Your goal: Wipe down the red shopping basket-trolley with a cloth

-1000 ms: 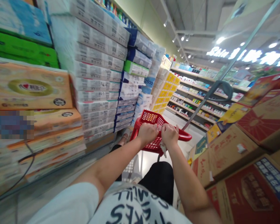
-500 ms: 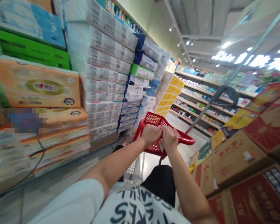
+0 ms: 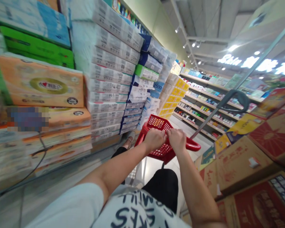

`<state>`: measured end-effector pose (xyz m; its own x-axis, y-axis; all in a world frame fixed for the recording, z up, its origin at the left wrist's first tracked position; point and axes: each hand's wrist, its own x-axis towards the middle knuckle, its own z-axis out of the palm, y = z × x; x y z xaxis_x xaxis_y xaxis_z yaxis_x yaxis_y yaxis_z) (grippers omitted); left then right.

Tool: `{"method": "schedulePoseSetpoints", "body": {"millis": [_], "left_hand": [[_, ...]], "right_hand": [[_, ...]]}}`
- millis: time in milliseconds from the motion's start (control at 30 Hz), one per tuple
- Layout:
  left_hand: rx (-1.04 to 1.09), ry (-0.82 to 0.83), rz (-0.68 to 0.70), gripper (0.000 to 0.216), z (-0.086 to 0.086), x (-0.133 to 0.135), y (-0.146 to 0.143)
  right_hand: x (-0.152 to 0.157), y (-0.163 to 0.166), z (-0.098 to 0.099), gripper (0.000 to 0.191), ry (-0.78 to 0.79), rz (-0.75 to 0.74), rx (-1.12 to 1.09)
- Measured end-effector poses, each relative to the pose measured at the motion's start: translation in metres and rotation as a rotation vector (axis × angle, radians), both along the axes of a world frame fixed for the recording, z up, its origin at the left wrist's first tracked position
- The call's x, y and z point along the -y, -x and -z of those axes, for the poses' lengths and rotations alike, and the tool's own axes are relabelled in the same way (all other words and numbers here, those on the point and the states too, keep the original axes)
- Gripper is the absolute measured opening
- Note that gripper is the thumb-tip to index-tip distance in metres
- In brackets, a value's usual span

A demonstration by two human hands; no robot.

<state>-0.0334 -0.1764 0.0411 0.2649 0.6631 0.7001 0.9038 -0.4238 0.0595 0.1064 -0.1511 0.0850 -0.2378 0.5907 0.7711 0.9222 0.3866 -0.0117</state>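
In front of me stands a red shopping cart (image 3: 156,121) with a perforated plastic basket. My left hand (image 3: 155,138) is closed on the cart's red handle (image 3: 193,146), near its middle. Close beside it, my right hand (image 3: 177,138) is wrapped over the same bar, its fingers curled away from me. The two hands are almost touching. My forearms and body cover parts of the handle and basket; what lies in the basket I cannot make out.
Tall stacks of tissue packs (image 3: 112,76) line the left side, with orange packs (image 3: 47,84) nearer. Cardboard boxes (image 3: 243,164) are piled on the right, near a slanted metal pole (image 3: 204,122) with a grey loop. Stocked shelves (image 3: 209,95) stand ahead.
My right hand has shifted slightly to the right along the handle, opening a small gap from the left. The view has moved slightly; both hands stay on the handle.
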Motion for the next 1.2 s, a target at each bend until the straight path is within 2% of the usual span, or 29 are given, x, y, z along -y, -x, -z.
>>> {"method": "schedulePoseSetpoints", "body": {"millis": [100,200,233,300,367,433,533,600,767,800,967,1033,1133,1200], "left_hand": [[0.005,-0.024,-0.014,0.037,0.002,-0.001,0.003],[0.007,-0.038,-0.015,0.037,0.002,-0.001,0.003],[0.01,-0.039,-0.017,0.037,0.001,-0.001,0.002],[0.014,-0.039,-0.018,0.036,0.001,-0.002,0.001],[0.013,-0.038,-0.015,0.033,0.001,-0.004,0.001],[0.006,-0.034,-0.013,0.031,0.001,-0.006,0.002],[0.008,-0.03,-0.016,0.03,0.0,-0.011,0.005],[0.019,-0.027,-0.013,0.029,-0.001,-0.014,0.007],[0.036,-0.007,-0.024,0.03,-0.001,-0.019,0.008],[0.034,-0.004,-0.029,0.03,-0.001,-0.018,0.007],[0.016,-0.002,-0.033,0.03,0.0,-0.016,0.004],[0.005,-0.006,-0.034,0.031,0.001,-0.017,0.004],[-0.004,-0.007,-0.037,0.032,0.001,-0.021,0.005],[0.004,0.001,-0.038,0.032,0.0,-0.023,0.004]], "right_hand": [[0.0,-0.015,0.023,0.037,0.198,-0.166,0.069],[-0.003,-0.033,0.021,0.038,0.314,-0.339,0.104],[-0.004,-0.037,0.018,0.04,0.345,-0.352,0.098],[-0.008,-0.04,0.013,0.044,0.383,-0.287,0.048],[-0.009,-0.036,0.016,0.044,0.357,-0.141,-0.019],[-0.005,-0.027,0.028,0.037,0.244,-0.012,-0.077],[0.007,-0.014,0.047,0.037,-0.004,0.024,-0.123],[0.012,-0.01,0.049,0.038,-0.076,-0.005,-0.121],[0.003,-0.013,0.03,0.033,0.115,-0.023,-0.053],[0.001,-0.013,0.031,0.031,0.1,-0.019,-0.063],[0.002,-0.012,0.053,0.034,-0.182,-0.08,-0.169],[0.001,-0.014,0.051,0.031,-0.147,-0.097,-0.16],[-0.006,-0.019,0.038,0.029,-0.015,-0.061,-0.131],[-0.01,-0.02,0.038,0.028,-0.025,-0.05,-0.138]]}}
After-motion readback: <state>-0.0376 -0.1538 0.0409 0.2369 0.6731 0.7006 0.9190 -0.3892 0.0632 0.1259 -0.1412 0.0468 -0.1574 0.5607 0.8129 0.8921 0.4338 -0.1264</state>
